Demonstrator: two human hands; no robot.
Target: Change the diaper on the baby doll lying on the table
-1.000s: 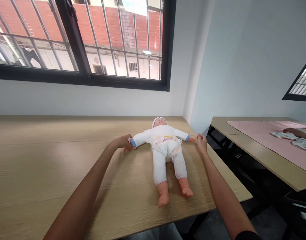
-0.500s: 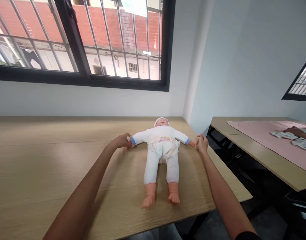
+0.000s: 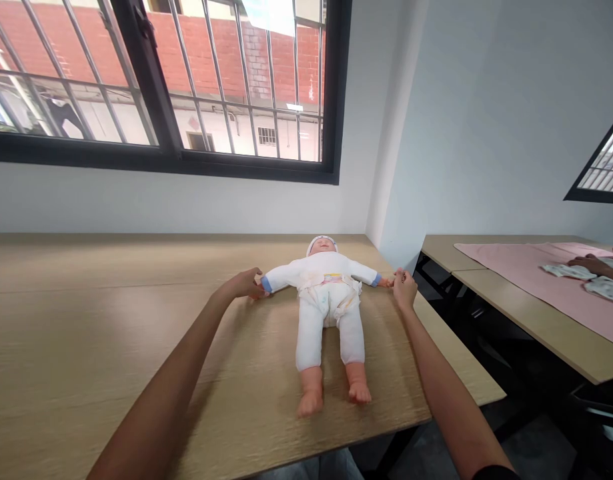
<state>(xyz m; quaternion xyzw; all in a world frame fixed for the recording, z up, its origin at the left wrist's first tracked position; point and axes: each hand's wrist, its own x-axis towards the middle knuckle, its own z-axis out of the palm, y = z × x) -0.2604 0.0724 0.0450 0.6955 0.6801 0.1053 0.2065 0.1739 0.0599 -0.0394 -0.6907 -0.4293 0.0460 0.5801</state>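
A baby doll (image 3: 327,293) lies on its back on the wooden table (image 3: 111,347), its head toward the wall and its bare feet toward the near edge. It wears a white suit with blue cuffs, a white cap and a diaper (image 3: 331,293) around its hips. Both its arms are spread to the sides. My left hand (image 3: 247,283) is closed on the doll's hand at the left. On the other side, my right hand (image 3: 404,288) pinches the doll's other hand at the fingers.
A second table (image 3: 526,297) at the right holds a pink cloth (image 3: 516,273). Another person's hands (image 3: 593,262) rest there by white patterned cloth pieces (image 3: 606,287). A barred window (image 3: 246,87) is in the wall behind my table.
The doll's legs and feet have swung a little to the right, and its head has shifted slightly left. My hands have hardly moved and stay at the doll's hands.
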